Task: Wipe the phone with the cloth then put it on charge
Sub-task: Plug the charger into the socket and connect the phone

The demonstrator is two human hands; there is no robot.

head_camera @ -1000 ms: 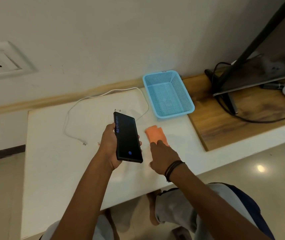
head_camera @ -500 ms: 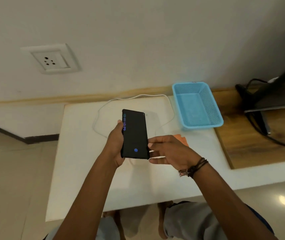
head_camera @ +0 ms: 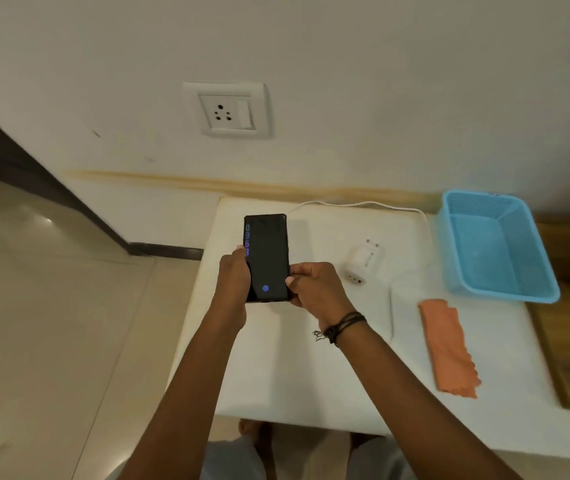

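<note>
The phone (head_camera: 267, 258) is held screen-up above the white table (head_camera: 276, 375), the left hand (head_camera: 234, 285) gripping its left edge and the right hand (head_camera: 314, 292) its lower right edge. The orange cloth (head_camera: 448, 348) lies flat near the blue basket (head_camera: 498, 247), which holds nothing visible; the white charger (head_camera: 363, 263) and its cable (head_camera: 356, 204) rest between.

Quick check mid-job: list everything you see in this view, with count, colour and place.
phone: 1, black, screen lit, held above the table's left part
cloth: 1, orange, lying on the table's right part, below the basket
basket: 1, light blue, on the table's right far corner
charger adapter: 1, white, on the table between phone and basket
cable: 1, white, along the table's far edge
wall socket: 1, white, on the wall above the table
table: 1, white, against the wall
left hand: 1, gripping the phone's left edge
right hand: 1, dark wristband, gripping the phone's lower right edge
</note>
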